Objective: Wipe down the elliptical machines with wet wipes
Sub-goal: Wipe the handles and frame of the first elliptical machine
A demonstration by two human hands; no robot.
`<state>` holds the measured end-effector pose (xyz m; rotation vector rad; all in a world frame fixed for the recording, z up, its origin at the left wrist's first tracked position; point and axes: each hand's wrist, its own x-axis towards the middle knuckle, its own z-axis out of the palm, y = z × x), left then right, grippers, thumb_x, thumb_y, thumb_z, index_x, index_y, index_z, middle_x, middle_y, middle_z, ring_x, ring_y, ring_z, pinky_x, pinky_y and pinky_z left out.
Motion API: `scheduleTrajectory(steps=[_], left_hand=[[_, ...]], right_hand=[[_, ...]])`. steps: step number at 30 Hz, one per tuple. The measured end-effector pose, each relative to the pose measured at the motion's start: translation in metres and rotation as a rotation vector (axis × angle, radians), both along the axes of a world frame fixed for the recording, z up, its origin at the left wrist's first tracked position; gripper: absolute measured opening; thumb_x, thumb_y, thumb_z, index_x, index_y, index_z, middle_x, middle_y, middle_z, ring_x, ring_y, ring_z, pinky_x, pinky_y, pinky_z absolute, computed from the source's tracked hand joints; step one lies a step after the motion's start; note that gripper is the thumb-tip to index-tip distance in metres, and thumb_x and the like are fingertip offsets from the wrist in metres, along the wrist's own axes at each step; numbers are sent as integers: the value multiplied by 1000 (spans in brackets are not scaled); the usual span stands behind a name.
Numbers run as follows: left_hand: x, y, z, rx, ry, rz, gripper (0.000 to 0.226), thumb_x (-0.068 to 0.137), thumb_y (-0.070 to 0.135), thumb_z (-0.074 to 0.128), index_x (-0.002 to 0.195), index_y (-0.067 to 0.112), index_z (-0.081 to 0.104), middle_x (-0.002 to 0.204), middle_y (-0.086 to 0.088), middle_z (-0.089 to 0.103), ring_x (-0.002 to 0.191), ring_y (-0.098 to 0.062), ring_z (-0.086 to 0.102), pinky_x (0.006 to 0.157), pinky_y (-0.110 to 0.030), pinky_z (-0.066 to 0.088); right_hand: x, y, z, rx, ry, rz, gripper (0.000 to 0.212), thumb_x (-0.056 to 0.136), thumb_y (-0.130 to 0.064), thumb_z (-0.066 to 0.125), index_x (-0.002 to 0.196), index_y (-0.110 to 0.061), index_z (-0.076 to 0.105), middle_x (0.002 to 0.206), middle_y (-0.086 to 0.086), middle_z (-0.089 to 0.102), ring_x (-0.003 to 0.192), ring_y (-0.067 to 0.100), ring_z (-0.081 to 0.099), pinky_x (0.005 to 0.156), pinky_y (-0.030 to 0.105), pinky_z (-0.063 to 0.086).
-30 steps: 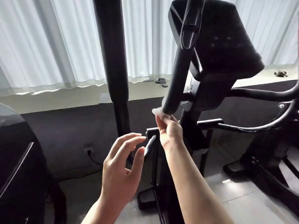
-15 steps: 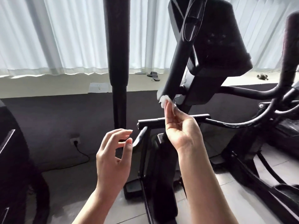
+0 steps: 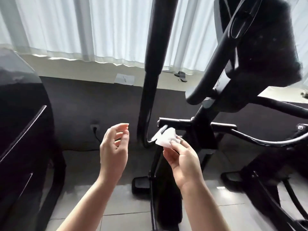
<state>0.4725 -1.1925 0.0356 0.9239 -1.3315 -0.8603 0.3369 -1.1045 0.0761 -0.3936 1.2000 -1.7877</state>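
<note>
Filling the right half of the frame, the black steel-framed elliptical machine (image 3: pixel 246 90) sits lower and closer than a second ago, its thick sloping handle tube (image 3: pixel 215 64) no longer touched by the wipe that was pressed to its lower end. At lower centre the right hand (image 3: pixel 183 162) has dropped away and now pinches the small crumpled white wet wipe (image 3: pixel 166 139) between thumb and fingertips, just below the short horizontal black crossbar (image 3: pixel 175 121). Beside it, the left hand (image 3: pixel 113 152) stays empty, fingers loosely curled, so I judge that tube done and the crossbar or the curved link beneath it next.
</note>
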Motion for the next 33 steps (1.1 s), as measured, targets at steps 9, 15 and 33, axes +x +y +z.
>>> scheduleTrajectory(steps=[9,15,33], left_hand=[[-25,-31,-42,409,246,-207,20,102,22,49,104,32,67,104,8,68,96,-8,63,88,-25,47],[-35,-94,-79,464,138,-425,19,101,21,52,96,26,70,95,2,74,92,-16,69,84,-29,49],[-63,-194,-70,159,-259,-1223,14,96,14,62,94,23,72,91,14,72,86,-3,66,80,-13,44]], right_hand=[[10,-14,-45,199,468,5,28,98,0,51,93,-18,72,84,1,74,83,9,71,71,17,54],[38,-72,-59,148,380,-71,25,99,-3,51,85,-3,71,93,4,75,88,20,70,76,24,55],[116,-143,-58,97,-84,-987,9,82,1,61,82,-4,69,83,11,70,75,16,67,65,19,54]])
